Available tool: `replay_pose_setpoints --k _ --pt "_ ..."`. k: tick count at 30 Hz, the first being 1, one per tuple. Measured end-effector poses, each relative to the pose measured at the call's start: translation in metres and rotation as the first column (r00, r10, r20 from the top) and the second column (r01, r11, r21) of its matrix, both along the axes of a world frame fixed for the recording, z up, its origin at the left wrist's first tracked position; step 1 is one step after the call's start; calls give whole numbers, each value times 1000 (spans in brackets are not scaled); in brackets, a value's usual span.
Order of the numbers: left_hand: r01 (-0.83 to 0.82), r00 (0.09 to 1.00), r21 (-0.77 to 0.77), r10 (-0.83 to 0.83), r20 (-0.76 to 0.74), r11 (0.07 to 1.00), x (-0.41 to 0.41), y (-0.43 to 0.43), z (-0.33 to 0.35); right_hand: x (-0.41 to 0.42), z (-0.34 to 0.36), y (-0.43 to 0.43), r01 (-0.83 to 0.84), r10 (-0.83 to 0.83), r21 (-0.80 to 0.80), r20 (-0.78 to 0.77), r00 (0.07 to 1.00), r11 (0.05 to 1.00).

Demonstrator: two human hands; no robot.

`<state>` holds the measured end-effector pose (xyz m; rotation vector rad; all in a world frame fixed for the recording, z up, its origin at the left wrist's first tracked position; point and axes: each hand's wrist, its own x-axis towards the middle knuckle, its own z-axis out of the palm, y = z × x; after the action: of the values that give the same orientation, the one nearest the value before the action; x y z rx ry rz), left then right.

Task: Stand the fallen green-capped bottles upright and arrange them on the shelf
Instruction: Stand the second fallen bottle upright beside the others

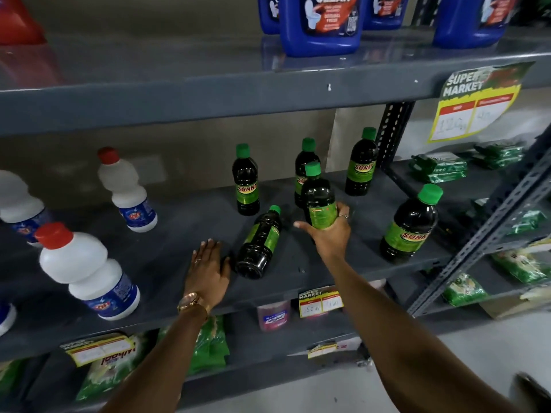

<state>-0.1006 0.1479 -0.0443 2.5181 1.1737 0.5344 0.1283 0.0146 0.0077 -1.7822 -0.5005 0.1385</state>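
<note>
Dark bottles with green caps and green labels stand on the grey middle shelf (167, 257). My right hand (329, 231) grips one bottle (317, 198) by its lower body and holds it upright. One bottle (261, 242) lies fallen on its side, cap pointing away from me. My left hand (208, 269) rests flat and open on the shelf just left of that bottle's base. Upright bottles stand at the back left (246, 181), behind the held one (307, 156), at the back right (360, 165) and at the front right (411, 225).
White bottles with red caps (86, 266) (125, 189) stand on the left of the same shelf. Blue jugs (322, 22) sit on the shelf above. Green packets (438, 166) fill the neighbouring rack on the right, and bags lie on the shelf below (208, 347).
</note>
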Motion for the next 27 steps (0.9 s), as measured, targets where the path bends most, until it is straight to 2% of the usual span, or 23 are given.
replay_pose_setpoints --k 15,18,21,24,27 --pt "0 1000 -3 0 8 1000 1 -3 1 7 -22 -9 -86 94 122 -56 994 989" --pt "-3 1000 2 3 8 1000 2 -5 3 8 -26 -14 -87 89 73 -22 996 994" --pt "-4 1000 -3 4 -2 1000 1 -6 3 8 -24 -6 -4 4 32 5 1000 999" --pt "-12 1000 -8 12 -14 1000 1 -6 4 5 -21 3 78 -74 -96 41 996 992" --pt "-11 1000 -9 11 -9 1000 2 -6 5 6 -25 0 -7 7 9 33 999 1000"
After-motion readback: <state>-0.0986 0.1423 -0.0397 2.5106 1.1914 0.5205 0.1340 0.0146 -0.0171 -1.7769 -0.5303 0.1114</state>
